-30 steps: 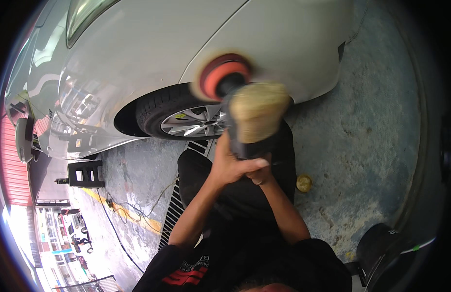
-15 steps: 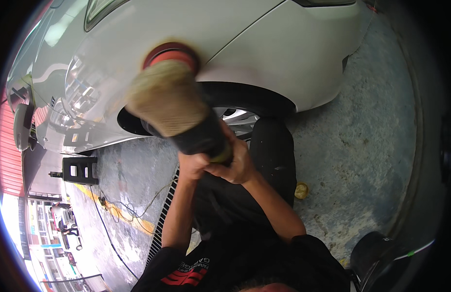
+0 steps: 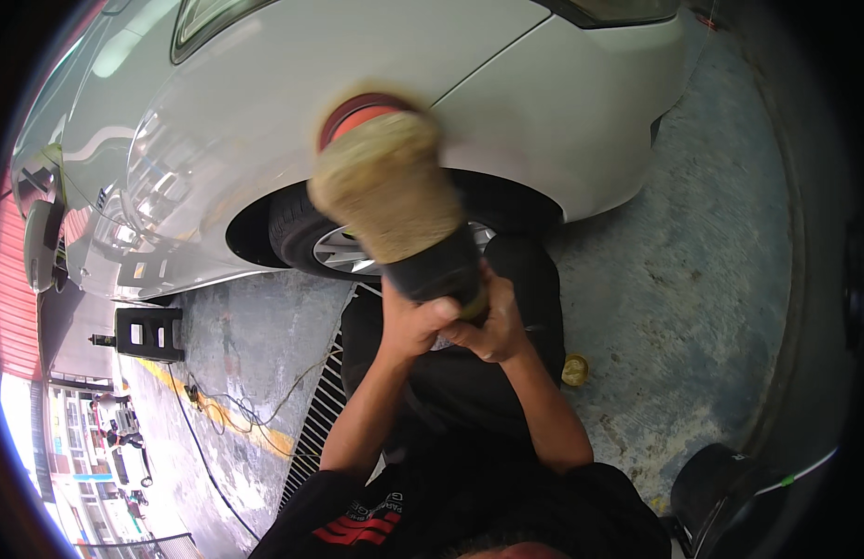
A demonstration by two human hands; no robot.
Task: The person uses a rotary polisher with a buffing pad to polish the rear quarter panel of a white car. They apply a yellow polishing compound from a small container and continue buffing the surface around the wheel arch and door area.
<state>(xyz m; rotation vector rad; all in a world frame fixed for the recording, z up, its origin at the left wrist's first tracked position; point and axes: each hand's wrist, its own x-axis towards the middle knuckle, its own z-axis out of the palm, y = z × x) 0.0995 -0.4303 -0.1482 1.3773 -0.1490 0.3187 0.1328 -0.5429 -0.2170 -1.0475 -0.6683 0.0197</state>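
Note:
Both of my hands are wrapped round the rear of a polisher (image 3: 394, 196), its tan fuzzy cover and black body blurred by motion. My left hand (image 3: 413, 321) closes on the left of the body. On the other side my right hand (image 3: 495, 321) grips it, close beside the left. At the far end, the red backing plate (image 3: 357, 121) and the blurred pad lie against the silver-white car panel (image 3: 264, 102) above the wheel arch. The tool partly hides the wheel (image 3: 306, 238) below.
A black step stool (image 3: 150, 334) stands on the floor at the left, with a dark bottle (image 3: 102, 340) beside it. Cables (image 3: 250, 410) trail over the floor near a drain grate (image 3: 315, 410). To the right of my leg lies a small yellow round container (image 3: 575, 369).
The polisher and both hands have moved to the right and slightly nearer, along the car panel. More of the wheel shows on the left of the tool. Both hands keep their grip.

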